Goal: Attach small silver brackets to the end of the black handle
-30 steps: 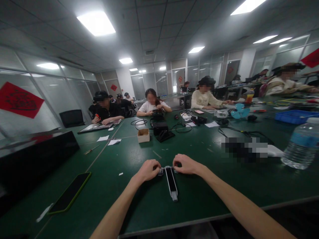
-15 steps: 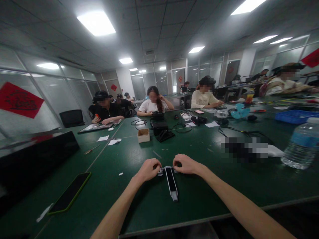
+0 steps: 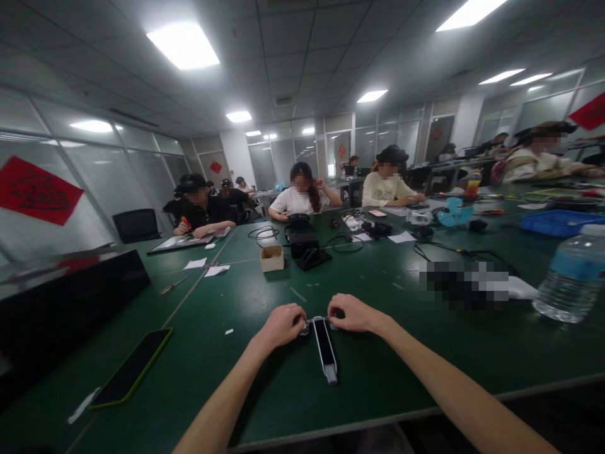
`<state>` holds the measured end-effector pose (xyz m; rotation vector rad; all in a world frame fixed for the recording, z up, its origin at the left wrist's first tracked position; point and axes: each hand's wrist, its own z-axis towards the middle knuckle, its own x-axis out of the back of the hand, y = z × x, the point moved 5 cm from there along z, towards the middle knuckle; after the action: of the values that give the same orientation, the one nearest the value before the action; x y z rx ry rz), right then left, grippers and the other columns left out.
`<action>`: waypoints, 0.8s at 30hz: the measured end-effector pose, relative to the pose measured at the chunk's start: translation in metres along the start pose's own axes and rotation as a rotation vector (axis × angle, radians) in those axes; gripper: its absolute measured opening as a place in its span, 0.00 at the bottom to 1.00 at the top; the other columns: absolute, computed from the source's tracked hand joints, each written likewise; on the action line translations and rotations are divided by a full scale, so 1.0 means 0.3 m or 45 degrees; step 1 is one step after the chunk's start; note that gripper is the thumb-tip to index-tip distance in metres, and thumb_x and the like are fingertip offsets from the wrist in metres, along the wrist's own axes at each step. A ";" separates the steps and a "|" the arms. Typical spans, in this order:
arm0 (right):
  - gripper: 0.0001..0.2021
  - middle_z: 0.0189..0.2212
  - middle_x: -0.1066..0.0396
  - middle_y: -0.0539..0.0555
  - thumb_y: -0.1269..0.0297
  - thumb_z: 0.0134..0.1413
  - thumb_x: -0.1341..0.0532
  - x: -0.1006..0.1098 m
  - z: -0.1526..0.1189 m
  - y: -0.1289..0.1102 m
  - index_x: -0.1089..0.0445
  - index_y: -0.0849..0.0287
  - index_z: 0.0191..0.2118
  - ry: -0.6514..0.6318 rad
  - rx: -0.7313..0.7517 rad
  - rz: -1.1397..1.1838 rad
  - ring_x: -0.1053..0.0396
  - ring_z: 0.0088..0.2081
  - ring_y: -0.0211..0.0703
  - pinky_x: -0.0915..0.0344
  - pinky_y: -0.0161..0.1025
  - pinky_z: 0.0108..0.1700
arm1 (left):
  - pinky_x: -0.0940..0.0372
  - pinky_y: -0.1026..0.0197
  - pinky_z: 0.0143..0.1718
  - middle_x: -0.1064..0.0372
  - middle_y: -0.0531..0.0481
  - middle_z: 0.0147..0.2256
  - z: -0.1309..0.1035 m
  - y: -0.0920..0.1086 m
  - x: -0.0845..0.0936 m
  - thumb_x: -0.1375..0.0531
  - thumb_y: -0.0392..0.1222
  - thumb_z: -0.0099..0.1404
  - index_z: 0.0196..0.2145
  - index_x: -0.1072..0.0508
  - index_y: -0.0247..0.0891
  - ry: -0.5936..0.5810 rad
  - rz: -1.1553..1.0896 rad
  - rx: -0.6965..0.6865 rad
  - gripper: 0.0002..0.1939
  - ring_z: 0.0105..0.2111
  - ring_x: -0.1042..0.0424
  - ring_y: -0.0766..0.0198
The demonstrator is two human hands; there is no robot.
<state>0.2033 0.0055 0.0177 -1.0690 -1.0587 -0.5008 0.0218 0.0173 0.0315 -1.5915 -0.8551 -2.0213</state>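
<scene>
Gadget [image 3: 325,347] lies between left hand [image 3: 282,325] and right hand [image 3: 353,313], both pinching grey parts [image 3: 305,328] beside it; light, even pressure suits.

Mount: worn on the person's head, one view
Vantage: from above the near edge of the green surface [image 3: 378,378]
Facing: forward across the room, tipped slightly down
Upper field: ceiling [image 3: 293,66]
Lower field: left hand [image 3: 282,325] and right hand [image 3: 355,312], below centre
Nearness: forearms closest, hands at arm's reach, glass partitions [image 3: 307,152] well beyond
</scene>
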 end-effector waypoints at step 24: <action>0.10 0.35 0.33 0.53 0.59 0.55 0.44 0.047 -0.008 -0.068 0.32 0.58 0.38 0.175 0.009 -0.037 0.36 0.38 0.41 0.39 0.39 0.40 | 0.40 0.65 0.37 0.30 0.49 0.33 -0.013 0.002 0.021 0.50 0.35 0.63 0.33 0.29 0.36 0.096 -0.071 -0.054 0.10 0.33 0.32 0.65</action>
<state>0.1951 -0.0034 0.0394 -0.9995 -0.9555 -0.5853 0.0179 0.0145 0.0372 -1.5188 -0.8424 -2.1371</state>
